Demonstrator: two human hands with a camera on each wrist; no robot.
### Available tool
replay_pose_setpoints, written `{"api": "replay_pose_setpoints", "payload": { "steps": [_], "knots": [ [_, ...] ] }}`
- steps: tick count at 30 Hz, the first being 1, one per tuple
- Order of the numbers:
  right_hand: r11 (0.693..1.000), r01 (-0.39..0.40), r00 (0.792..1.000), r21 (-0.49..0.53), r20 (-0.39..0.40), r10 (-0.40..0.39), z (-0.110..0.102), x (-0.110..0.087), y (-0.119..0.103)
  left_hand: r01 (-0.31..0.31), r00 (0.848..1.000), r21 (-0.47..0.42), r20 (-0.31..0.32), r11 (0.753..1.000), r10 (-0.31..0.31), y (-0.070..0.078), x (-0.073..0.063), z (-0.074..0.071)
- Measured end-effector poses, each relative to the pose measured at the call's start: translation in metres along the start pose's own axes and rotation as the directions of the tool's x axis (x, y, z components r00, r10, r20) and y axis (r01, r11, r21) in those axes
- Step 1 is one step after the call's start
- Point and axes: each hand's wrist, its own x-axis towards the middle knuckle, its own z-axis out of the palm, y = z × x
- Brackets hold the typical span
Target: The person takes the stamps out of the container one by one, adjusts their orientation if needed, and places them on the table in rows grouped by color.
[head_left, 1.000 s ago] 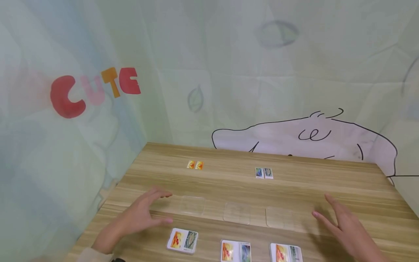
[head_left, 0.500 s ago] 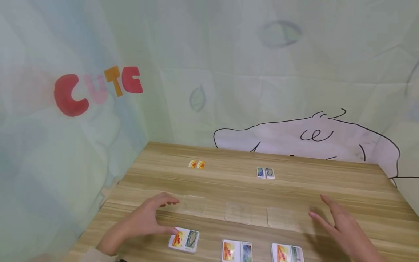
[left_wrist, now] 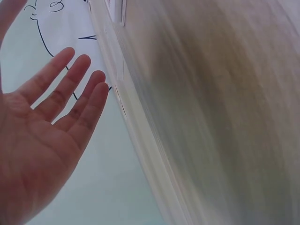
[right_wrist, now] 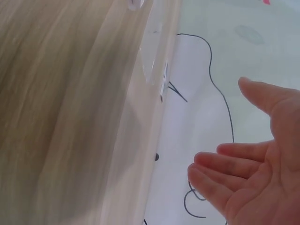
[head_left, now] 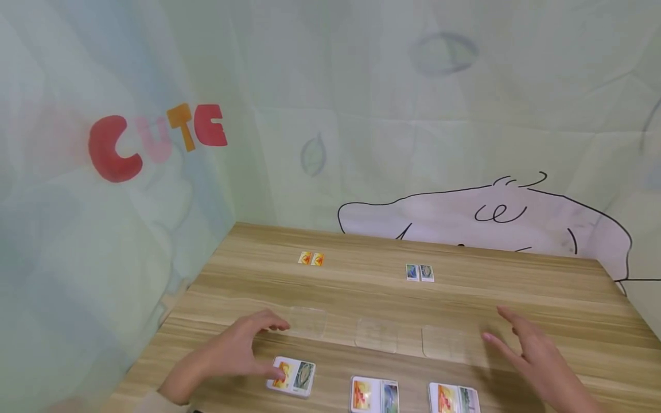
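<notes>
My left hand (head_left: 232, 351) hovers at the left with fingers spread and nothing in its grasp; its thumb overlaps the left stack of picture cards (head_left: 303, 377) in the head view. In the left wrist view its palm and relaxed fingers (left_wrist: 55, 98) show plainly. At the right, my right hand (head_left: 537, 358) is held over the table, thumb and fingers apart and holding nothing, right of the nearest clear plate (head_left: 443, 342). Two more stacks, a middle one (head_left: 374, 396) and a right one (head_left: 454, 398), lie along the near edge of view, each with an orange picture beside a darker one.
Beyond the stacks, a left clear plate (head_left: 308, 322) and a middle clear plate (head_left: 376, 335) lie on the wooden table (head_left: 258, 275). Farther back are two small orange cards (head_left: 311, 258) and two blue-grey cards (head_left: 419, 272). A printed cloth (head_left: 289, 86) hangs behind.
My left hand has moved right and slightly down, so its thumb now overlaps the left card stack. My right hand has shifted slightly left.
</notes>
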Motion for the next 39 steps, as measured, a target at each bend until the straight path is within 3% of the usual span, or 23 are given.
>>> {"api": "replay_pose_setpoints", "payload": {
  "steps": [16,24,31,39],
  "knots": [
    [0.995,0.078,0.996,0.054,-0.037,-0.077,0.004,-0.004,-0.02,0.043,0.997,-0.006,0.062,0.999,-0.043,0.008,-0.004,0.004],
    [0.989,0.128,0.99,0.069,-0.075,-0.123,0.007,-0.004,-0.029,0.029,0.997,0.005,0.073,1.0,-0.03,0.009,-0.007,0.005],
    [0.988,0.123,0.991,0.09,-0.056,-0.119,0.009,-0.004,-0.039,0.04,0.995,0.014,0.096,0.999,-0.041,0.007,-0.008,0.006],
    [0.98,0.174,0.984,0.1,-0.046,-0.17,0.017,-0.001,-0.049,0.066,0.991,0.015,0.114,0.998,-0.067,0.006,-0.009,0.005]
  ]
}}
